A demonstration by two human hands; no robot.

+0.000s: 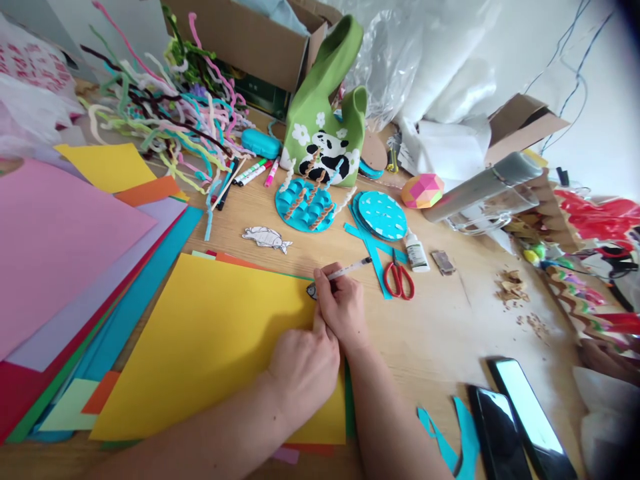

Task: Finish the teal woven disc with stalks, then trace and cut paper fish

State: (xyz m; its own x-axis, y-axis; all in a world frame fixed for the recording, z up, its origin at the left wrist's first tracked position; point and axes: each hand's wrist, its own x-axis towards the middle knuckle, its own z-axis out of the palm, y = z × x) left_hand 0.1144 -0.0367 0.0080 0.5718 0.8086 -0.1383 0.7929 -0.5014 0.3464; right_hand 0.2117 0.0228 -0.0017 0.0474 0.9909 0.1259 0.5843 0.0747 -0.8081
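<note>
A yellow paper sheet (210, 333) lies on the wooden table in front of me. My right hand (343, 303) grips a white pen (353, 269), its tip at a small paper cutout (311, 291) on the sheet's far right corner. My left hand (303, 367) rests on the yellow sheet just behind the right hand, one finger stretched out and pressing near the cutout. A paper fish cutout (267, 238) lies beyond the sheet.
Stacked coloured sheets (60, 253) fill the left. Pipe cleaners (165, 113), markers (255, 172), a green panda bag (325, 127), teal paper crafts (305, 203), red scissors (399, 279) and a glue bottle (415, 251) lie ahead. Two phones (520, 420) sit at the near right.
</note>
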